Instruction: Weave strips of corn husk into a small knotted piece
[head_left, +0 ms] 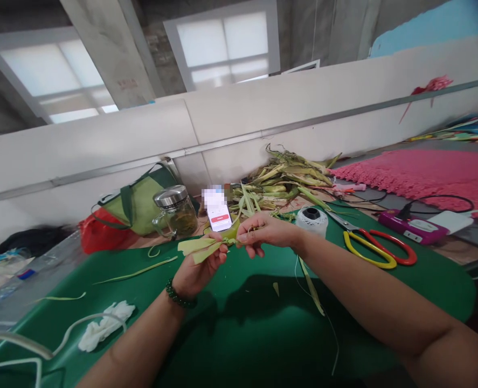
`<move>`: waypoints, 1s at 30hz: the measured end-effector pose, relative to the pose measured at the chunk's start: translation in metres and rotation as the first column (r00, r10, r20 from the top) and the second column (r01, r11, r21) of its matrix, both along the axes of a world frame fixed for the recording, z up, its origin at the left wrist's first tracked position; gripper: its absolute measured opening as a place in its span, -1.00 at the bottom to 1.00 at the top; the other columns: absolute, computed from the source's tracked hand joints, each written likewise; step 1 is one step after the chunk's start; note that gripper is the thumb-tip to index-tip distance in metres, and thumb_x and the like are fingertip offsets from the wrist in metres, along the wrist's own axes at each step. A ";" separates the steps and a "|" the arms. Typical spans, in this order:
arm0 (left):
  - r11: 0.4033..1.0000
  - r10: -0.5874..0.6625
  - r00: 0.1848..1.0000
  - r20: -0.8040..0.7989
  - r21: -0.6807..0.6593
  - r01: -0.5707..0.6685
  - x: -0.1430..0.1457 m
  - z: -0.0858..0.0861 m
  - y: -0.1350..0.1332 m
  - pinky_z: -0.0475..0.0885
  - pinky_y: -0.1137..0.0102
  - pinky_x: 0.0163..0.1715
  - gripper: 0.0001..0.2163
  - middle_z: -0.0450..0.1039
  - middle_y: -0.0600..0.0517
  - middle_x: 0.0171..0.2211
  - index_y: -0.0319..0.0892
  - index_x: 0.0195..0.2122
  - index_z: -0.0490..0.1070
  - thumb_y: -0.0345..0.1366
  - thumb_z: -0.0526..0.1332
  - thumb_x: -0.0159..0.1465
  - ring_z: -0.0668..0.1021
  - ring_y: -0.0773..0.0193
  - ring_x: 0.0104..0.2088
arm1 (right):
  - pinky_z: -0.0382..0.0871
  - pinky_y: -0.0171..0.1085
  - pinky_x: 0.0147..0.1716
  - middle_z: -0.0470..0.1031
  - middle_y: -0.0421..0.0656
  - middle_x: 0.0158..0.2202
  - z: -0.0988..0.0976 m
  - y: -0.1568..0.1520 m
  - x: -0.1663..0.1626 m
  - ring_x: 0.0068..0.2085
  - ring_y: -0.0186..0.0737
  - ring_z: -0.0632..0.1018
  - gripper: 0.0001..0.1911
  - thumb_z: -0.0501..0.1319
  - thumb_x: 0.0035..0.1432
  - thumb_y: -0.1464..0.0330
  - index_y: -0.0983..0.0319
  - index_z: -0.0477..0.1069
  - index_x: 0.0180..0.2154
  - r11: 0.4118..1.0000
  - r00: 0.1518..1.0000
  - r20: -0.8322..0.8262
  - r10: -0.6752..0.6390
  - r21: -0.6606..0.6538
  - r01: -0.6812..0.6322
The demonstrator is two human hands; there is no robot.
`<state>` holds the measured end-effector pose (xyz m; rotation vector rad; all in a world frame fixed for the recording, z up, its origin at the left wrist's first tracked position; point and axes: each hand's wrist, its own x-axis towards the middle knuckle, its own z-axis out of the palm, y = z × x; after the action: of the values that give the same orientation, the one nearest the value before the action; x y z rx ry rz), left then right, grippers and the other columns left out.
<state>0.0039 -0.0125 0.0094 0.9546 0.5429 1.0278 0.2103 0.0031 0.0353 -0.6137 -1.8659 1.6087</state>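
My left hand [204, 265], with a dark green bead bracelet at the wrist, is closed on a pale green corn husk [198, 248] whose broad end fans out to the left. Pinched fingers of my right hand [258, 233] meet the husk's narrow, twisted end; a thin strand seems to be there, too small to make out fully. Just behind the hands a lit phone [219, 215] leans upright. To the right of my right hand stands a white thread spool [312, 221], and a loose thread trails down the green mat [247, 345].
Scissors [370, 249] with yellow and red handles lie right. A heap of husks [287, 175] sits at the back. A lidded glass mug [182, 218], green bag [119, 207], crumpled tissue [107, 324], purple power strip [412, 226] and pink cloth [428, 175] surround the mat.
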 end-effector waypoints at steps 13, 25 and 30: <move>0.987 -0.019 0.980 -0.199 0.153 0.050 -0.004 0.000 0.001 0.45 0.51 -0.46 -0.72 0.50 0.00 -0.40 -0.25 -0.22 0.47 -0.34 0.32 0.01 0.53 0.34 -0.43 | 0.30 -0.47 -0.64 0.43 -0.25 -0.65 -0.011 0.007 -0.005 -0.63 -0.47 0.41 -0.70 0.30 -0.01 0.19 0.32 0.42 -0.47 0.997 0.997 0.048 -0.057 0.056 0.054; 0.832 0.219 0.873 -0.436 0.551 0.066 0.002 0.002 -0.006 0.35 0.51 -0.47 -0.81 0.40 0.04 -0.45 -0.25 -0.37 0.39 -0.31 0.35 0.04 0.46 0.36 -0.45 | 0.27 -0.48 -0.62 0.39 -0.27 -0.61 -0.006 0.004 -0.005 -0.59 -0.49 0.39 -0.75 0.32 -0.05 0.25 0.32 0.41 -0.48 0.961 0.988 0.089 -0.123 0.260 0.096; 0.861 0.218 0.894 -0.390 0.508 0.011 0.005 0.003 -0.009 0.41 0.51 -0.48 -0.79 0.41 0.06 -0.46 -0.24 -0.41 0.38 -0.34 0.39 -0.01 0.51 0.35 -0.47 | 0.26 -0.48 -0.63 0.39 -0.26 -0.60 -0.005 0.004 -0.003 -0.60 -0.49 0.38 -0.76 0.30 -0.01 0.26 0.32 0.41 -0.47 0.954 0.987 0.115 -0.111 0.291 0.073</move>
<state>0.0087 -0.0214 0.0123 1.6628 0.7229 1.0802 0.2071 0.0071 0.0303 -0.6790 -2.0828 1.2335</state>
